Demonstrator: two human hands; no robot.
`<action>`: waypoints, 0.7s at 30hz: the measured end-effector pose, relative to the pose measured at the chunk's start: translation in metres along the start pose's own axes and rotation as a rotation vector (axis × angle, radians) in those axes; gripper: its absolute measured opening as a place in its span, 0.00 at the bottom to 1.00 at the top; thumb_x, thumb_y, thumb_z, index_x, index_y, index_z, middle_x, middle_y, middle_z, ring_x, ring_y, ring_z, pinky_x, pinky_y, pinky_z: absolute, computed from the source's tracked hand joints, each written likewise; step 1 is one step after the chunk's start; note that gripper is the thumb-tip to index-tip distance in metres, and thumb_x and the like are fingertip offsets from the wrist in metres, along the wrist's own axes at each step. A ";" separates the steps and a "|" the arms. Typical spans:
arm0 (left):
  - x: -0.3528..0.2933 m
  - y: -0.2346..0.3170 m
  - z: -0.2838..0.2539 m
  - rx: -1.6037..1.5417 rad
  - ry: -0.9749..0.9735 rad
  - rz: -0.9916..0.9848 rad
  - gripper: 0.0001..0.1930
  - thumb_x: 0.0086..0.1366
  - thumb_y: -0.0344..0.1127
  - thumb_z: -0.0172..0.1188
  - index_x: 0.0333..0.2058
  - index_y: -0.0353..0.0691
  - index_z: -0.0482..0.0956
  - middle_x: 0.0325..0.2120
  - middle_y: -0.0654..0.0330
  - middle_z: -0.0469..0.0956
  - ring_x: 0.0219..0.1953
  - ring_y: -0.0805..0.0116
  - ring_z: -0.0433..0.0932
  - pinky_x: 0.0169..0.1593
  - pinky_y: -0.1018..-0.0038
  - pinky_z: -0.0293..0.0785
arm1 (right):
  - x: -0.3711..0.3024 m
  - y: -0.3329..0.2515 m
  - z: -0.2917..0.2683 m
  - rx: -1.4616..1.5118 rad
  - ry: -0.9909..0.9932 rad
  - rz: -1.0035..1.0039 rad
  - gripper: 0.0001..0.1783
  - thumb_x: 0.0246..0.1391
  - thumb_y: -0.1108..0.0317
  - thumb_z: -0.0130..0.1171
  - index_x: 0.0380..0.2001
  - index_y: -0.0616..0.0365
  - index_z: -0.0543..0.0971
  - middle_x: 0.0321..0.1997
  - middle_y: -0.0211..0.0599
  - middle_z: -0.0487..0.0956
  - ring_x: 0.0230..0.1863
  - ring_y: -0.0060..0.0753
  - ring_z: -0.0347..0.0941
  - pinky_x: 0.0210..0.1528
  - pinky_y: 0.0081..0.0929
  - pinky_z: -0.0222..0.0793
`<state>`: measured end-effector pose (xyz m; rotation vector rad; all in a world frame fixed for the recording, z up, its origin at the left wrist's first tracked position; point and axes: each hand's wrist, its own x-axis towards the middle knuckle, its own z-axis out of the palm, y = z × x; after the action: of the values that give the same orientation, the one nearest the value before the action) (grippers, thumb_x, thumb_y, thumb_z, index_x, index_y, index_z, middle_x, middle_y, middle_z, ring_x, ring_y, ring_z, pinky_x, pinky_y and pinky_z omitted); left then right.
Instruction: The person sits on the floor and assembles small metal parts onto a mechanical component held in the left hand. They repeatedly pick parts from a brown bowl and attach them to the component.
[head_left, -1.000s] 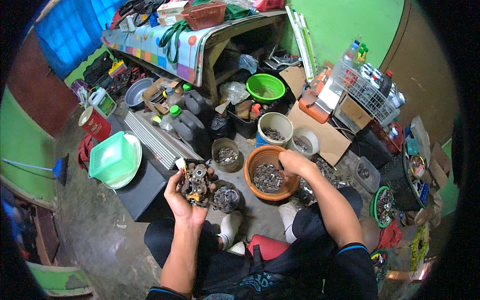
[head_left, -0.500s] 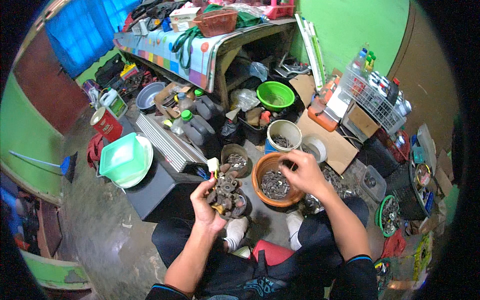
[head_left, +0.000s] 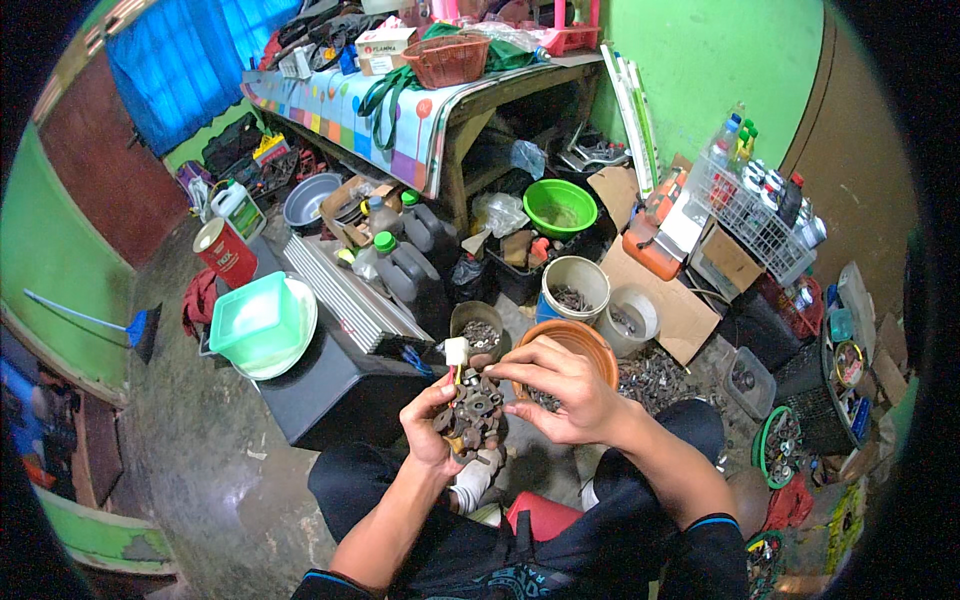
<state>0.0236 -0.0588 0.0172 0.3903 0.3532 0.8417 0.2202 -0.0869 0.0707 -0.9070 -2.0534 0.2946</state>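
My left hand (head_left: 428,430) is closed round a dark, lobed metal part that looks like a motor stator (head_left: 474,408). Coloured wires rise from it to a white plug connector (head_left: 456,351). My right hand (head_left: 565,390) is at the stator's right side, thumb and fingers bent together; anything small between the fingertips is too fine to make out. Under that hand stands a brown-orange pot (head_left: 602,352), its small metal pieces mostly hidden by the hand.
Behind the pot are a white-and-blue bucket (head_left: 578,275), a pale tub (head_left: 632,312) and a small pot of hardware (head_left: 478,325). Loose metal pieces (head_left: 660,385) cover the floor to the right. A dark box (head_left: 335,395) stands left, with a green container (head_left: 258,318) on it.
My right hand has come out of the brown-orange pot and moved left to the stator. My left hand still holds the stator, now slightly farther right. The view has shifted a little.
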 end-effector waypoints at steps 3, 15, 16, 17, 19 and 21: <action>0.001 0.002 -0.001 0.023 -0.018 -0.050 0.29 0.56 0.45 0.49 0.54 0.34 0.67 0.33 0.51 0.77 0.27 0.61 0.79 0.20 0.66 0.78 | 0.003 0.004 0.002 0.034 -0.040 0.000 0.25 0.38 0.73 0.66 0.45 0.61 0.77 0.40 0.44 0.75 0.40 0.47 0.72 0.39 0.37 0.71; 0.004 -0.003 -0.004 -0.024 0.104 -0.024 0.28 0.57 0.46 0.48 0.53 0.35 0.67 0.38 0.53 0.76 0.30 0.62 0.77 0.18 0.70 0.72 | 0.003 0.018 0.005 0.058 0.200 0.138 0.09 0.42 0.74 0.69 0.28 0.63 0.78 0.28 0.40 0.79 0.30 0.38 0.76 0.34 0.30 0.71; 0.004 -0.001 -0.005 -0.046 0.063 -0.023 0.28 0.57 0.46 0.48 0.53 0.35 0.67 0.38 0.53 0.76 0.30 0.62 0.76 0.18 0.70 0.72 | 0.003 0.023 0.006 0.075 0.216 0.153 0.09 0.42 0.75 0.69 0.28 0.63 0.79 0.29 0.40 0.80 0.30 0.36 0.77 0.35 0.29 0.72; 0.004 0.001 -0.005 -0.073 0.030 -0.015 0.28 0.57 0.46 0.48 0.53 0.34 0.67 0.39 0.53 0.75 0.31 0.61 0.76 0.18 0.70 0.72 | 0.002 0.028 0.004 0.088 0.169 0.195 0.09 0.45 0.76 0.68 0.30 0.65 0.78 0.32 0.38 0.81 0.33 0.29 0.78 0.39 0.25 0.73; 0.004 0.005 -0.005 -0.092 0.055 0.032 0.29 0.57 0.46 0.48 0.53 0.34 0.67 0.39 0.52 0.75 0.31 0.61 0.76 0.18 0.71 0.73 | -0.001 0.039 0.008 0.241 0.187 0.364 0.08 0.46 0.76 0.66 0.31 0.66 0.78 0.34 0.36 0.81 0.36 0.25 0.77 0.41 0.24 0.74; 0.005 0.011 -0.003 -0.109 0.089 0.091 0.29 0.56 0.46 0.48 0.53 0.34 0.68 0.39 0.53 0.76 0.32 0.61 0.77 0.18 0.71 0.74 | -0.001 0.045 0.007 0.355 0.156 0.535 0.08 0.49 0.77 0.64 0.35 0.67 0.79 0.38 0.34 0.81 0.40 0.21 0.76 0.45 0.22 0.75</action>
<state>0.0179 -0.0479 0.0191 0.2692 0.3723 0.9654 0.2374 -0.0549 0.0430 -1.1953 -1.5212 0.8191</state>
